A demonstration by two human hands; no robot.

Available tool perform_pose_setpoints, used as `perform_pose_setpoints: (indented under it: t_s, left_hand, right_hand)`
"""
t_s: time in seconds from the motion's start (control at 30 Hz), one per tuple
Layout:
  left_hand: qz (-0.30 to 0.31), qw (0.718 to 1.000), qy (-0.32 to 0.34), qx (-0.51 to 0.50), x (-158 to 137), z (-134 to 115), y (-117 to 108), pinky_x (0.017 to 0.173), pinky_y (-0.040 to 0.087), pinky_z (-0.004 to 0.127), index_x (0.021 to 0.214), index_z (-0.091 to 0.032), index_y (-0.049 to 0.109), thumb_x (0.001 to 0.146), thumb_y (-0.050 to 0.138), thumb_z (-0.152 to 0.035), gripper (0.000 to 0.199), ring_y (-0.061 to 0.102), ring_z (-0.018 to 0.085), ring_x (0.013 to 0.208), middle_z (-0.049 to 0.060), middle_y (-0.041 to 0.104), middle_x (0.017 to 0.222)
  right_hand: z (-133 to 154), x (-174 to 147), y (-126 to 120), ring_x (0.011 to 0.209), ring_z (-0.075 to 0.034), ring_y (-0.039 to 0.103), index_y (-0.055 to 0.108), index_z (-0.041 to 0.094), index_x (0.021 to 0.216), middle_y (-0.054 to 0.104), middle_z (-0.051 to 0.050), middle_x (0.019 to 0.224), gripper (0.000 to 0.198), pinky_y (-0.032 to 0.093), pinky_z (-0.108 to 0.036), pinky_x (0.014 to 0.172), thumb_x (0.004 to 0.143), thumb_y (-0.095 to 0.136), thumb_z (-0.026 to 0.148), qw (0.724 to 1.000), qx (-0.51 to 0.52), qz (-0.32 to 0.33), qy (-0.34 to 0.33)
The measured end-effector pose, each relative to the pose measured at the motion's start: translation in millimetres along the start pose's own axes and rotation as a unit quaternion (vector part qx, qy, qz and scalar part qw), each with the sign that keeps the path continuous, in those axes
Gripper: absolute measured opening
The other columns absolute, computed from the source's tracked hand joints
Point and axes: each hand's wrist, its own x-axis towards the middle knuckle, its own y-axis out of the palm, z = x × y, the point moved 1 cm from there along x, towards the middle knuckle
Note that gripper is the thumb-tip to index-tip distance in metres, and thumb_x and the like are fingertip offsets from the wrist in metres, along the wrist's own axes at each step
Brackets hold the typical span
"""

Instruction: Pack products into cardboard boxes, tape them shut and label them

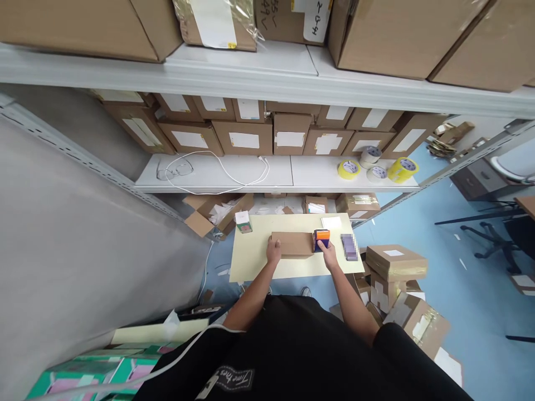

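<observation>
A long brown cardboard box (296, 244) lies across the pale yellow tabletop (254, 268) in front of me. My left hand (273, 250) grips its left end, thumb on the near side. In my right hand (328, 253) is a small dark blue and orange box (321, 235), held at the right end of the cardboard box. I cannot tell whether the two boxes touch. Right of that hand lies a purple-grey item (350, 247), blurred out. A small white and green box (243, 221) stands at the table's far left corner, and white paper (331, 223) lies at the far right.
Above the table, a white shelf (251, 181) carries labelled cartons, glasses, a white cable (217, 156) and tape rolls (349, 169). An open carton (217, 214) sits behind the table's left side. Stacked cartons (397, 262) stand on the floor at right; a grey wall (104, 223) borders the left.
</observation>
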Motion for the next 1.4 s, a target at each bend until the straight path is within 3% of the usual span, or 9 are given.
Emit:
perform_pose_setpoints:
  t_s: [0.33, 0.57, 0.7, 0.87, 1.0, 1.07, 1.2, 1.3, 1.4]
  left_hand:
    - [0.002, 1.0, 0.017, -0.015, 3.2, -7.2, -3.8, 0.109, 0.048, 0.043, 0.141, -0.016, 0.053, 0.095, 0.058, -0.033, 0.049, 0.065, 0.031, 0.125, 0.017, 0.069, 0.133]
    - [0.008, 0.998, 0.025, -0.065, 3.6, -8.3, -2.8, 0.107, 0.05, 0.044, 0.142, -0.013, 0.051, 0.096, 0.058, -0.035, 0.051, 0.066, 0.031, 0.124, 0.021, 0.065, 0.14]
    - [0.015, 0.998, 0.014, -0.06, 3.4, -12.2, -4.4, 0.106, 0.051, 0.043, 0.145, -0.016, 0.05, 0.096, 0.058, -0.036, 0.053, 0.068, 0.029, 0.123, 0.018, 0.068, 0.138]
    - [-0.031, 0.999, -0.007, -0.006, -7.2, -17.3, -10.8, 0.112, 0.044, 0.046, 0.158, -0.017, 0.035, 0.088, 0.07, -0.041, 0.082, 0.055, 0.034, 0.141, 0.02, 0.061, 0.147]
    - [-0.107, 0.988, 0.1, 0.059, -22.6, -33.7, -9.8, 0.117, 0.041, 0.047, 0.14, -0.018, 0.061, 0.092, 0.064, -0.043, 0.054, 0.047, 0.036, 0.145, 0.02, 0.061, 0.145]
    - [-0.037, 0.997, 0.064, 0.019, -25.4, -44.9, -4.3, 0.108, 0.048, 0.046, 0.115, -0.018, 0.074, 0.099, 0.052, -0.053, 0.045, 0.061, 0.036, 0.128, 0.019, 0.072, 0.122]
    - [0.169, 0.971, -0.086, -0.145, -22.5, -67.8, 8.9, 0.084, 0.056, 0.038, 0.099, -0.012, 0.076, 0.096, 0.035, -0.079, 0.079, 0.072, 0.03, 0.099, 0.018, 0.078, 0.097]
    - [0.216, 0.941, -0.106, -0.238, -19.0, -80.1, 12.2, 0.082, 0.055, 0.032, 0.104, -0.011, 0.075, 0.09, 0.05, -0.081, 0.076, 0.073, 0.025, 0.099, 0.018, 0.079, 0.104]
    - [0.21, 0.932, -0.075, -0.285, -18.0, -85.0, 8.8, 0.086, 0.055, 0.031, 0.106, -0.011, 0.075, 0.09, 0.066, -0.067, 0.058, 0.073, 0.023, 0.1, 0.018, 0.078, 0.108]
  right_hand:
    - [26.6, 23.6, -10.3, 0.106, -0.033, 0.069, 0.074, 0.019, 0.111, 0.078, -0.011, 0.111, 0.059, 0.055, -0.047, 0.097, 0.077, 0.077, 0.066, 0.997, -0.02, 0.075, -0.02]
    - [40.9, 10.7, 27.2, 0.098, -0.03, 0.068, 0.075, 0.022, 0.109, 0.077, -0.005, 0.096, 0.052, 0.056, -0.041, 0.088, 0.077, 0.076, 0.063, 0.958, -0.073, 0.272, -0.048]
    - [28.1, 11.5, 23.9, 0.092, -0.027, 0.067, 0.075, 0.021, 0.105, 0.076, -0.004, 0.094, 0.048, 0.055, -0.041, 0.088, 0.08, 0.074, 0.062, 0.96, -0.086, 0.265, -0.035]
    - [17.4, 22.3, 22.4, 0.086, -0.027, 0.066, 0.074, 0.021, 0.099, 0.074, -0.003, 0.088, 0.05, 0.055, -0.04, 0.084, 0.074, 0.077, 0.064, 0.958, -0.09, 0.269, -0.034]
    - [13.4, 24.9, 24.2, 0.086, -0.027, 0.067, 0.074, 0.022, 0.098, 0.075, -0.003, 0.089, 0.052, 0.055, -0.041, 0.083, 0.071, 0.078, 0.066, 0.96, -0.085, 0.265, -0.04]
    - [12.4, 23.8, 23.5, 0.087, -0.028, 0.067, 0.075, 0.022, 0.098, 0.075, -0.003, 0.09, 0.051, 0.056, -0.041, 0.085, 0.071, 0.079, 0.065, 0.96, -0.078, 0.265, -0.048]
    - [12.7, 22.5, 21.7, 0.092, -0.029, 0.068, 0.075, 0.022, 0.1, 0.077, -0.004, 0.095, 0.051, 0.056, -0.044, 0.089, 0.071, 0.081, 0.064, 0.961, -0.063, 0.266, -0.052]
    - [14.3, 23.5, 21.3, 0.095, -0.03, 0.068, 0.074, 0.022, 0.103, 0.077, -0.005, 0.099, 0.054, 0.055, -0.044, 0.092, 0.071, 0.081, 0.064, 0.957, -0.06, 0.278, -0.051]
    - [15.6, 24.5, 20.8, 0.096, -0.03, 0.068, 0.074, 0.021, 0.104, 0.077, -0.005, 0.099, 0.054, 0.054, -0.044, 0.092, 0.071, 0.081, 0.063, 0.954, -0.058, 0.289, -0.051]
